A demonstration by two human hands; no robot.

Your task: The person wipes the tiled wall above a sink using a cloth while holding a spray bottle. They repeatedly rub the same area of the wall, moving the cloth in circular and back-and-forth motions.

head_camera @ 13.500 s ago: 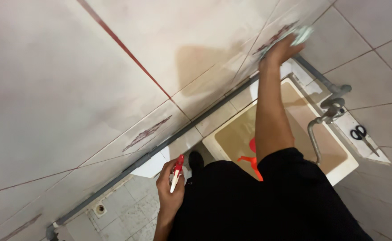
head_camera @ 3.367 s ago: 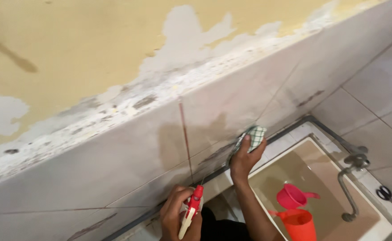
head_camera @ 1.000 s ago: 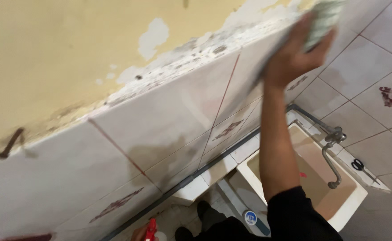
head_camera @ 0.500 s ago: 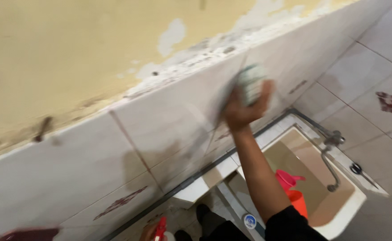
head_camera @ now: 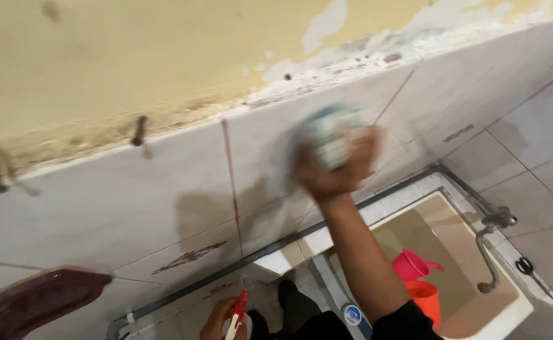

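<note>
While the right hand [head_camera: 336, 170] presses a balled cloth [head_camera: 328, 135] on the wall tiles [head_camera: 163, 195], it is blurred, so I judge it is rubbing quickly. The fingers are clenched around the cloth, which sits on the upper tile row, just below the rough edge where the yellow paint [head_camera: 131, 56] peels. Half a second ago the cloth was at nearly the same height but farther right along the row, and one second ago it was high at the tile edge; so the wiping has come down and moved left, to a new part of the tiles. The view has also turned left: two rusty hooks [head_camera: 139, 131] and a dark red shelf [head_camera: 37, 299] now show, which were not seen so before.

The left hand [head_camera: 223, 318] hangs low near the floor and grips a spray bottle [head_camera: 237, 311] with a red trigger, as in the earlier pictures. Below the right arm stands the water basin [head_camera: 509, 318] with brownish water, a pink scoop [head_camera: 412, 264] and an orange jug [head_camera: 424, 299] inside, a tap [head_camera: 494, 220] above it, and scissors [head_camera: 528, 267] on its ledge.
</note>
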